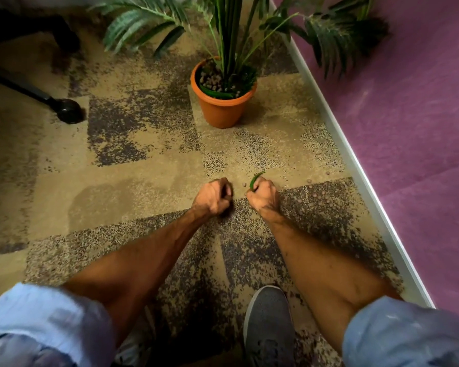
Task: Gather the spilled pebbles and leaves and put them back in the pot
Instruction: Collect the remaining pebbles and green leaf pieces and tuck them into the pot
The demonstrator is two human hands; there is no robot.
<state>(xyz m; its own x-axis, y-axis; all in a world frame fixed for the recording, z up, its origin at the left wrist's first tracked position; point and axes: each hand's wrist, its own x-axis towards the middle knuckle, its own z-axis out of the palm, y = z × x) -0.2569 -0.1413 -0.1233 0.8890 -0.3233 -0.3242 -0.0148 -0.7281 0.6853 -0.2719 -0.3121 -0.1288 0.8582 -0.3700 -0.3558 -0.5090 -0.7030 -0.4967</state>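
Honestly, I am worrying most about a spill on the way to the pot (223, 107). I am keeping both hands low over the carpet (133, 178), and the pot is standing well apart from them, farther ahead. My right hand (263, 194) is curling into a fist around a green leaf (255, 179) whose tip is poking out past the knuckles; if that fist is also carrying pebbles, I cannot tell, and a loosening grip could be dropping them again. My left hand (214, 196) is closing into a fist too, fingers together, but what is inside is hidden from me.

Another risk: loose pebbles (319, 195) are lying to the right, near the white edge strip (355, 165), and they are blending into the speckled dark patches, so I could be missing some. One pebble (243, 184) is sitting between my hands. The pot is looking upright, terracotta orange, with brownish pebbles and a leaf inside around the plant stems (229, 35).
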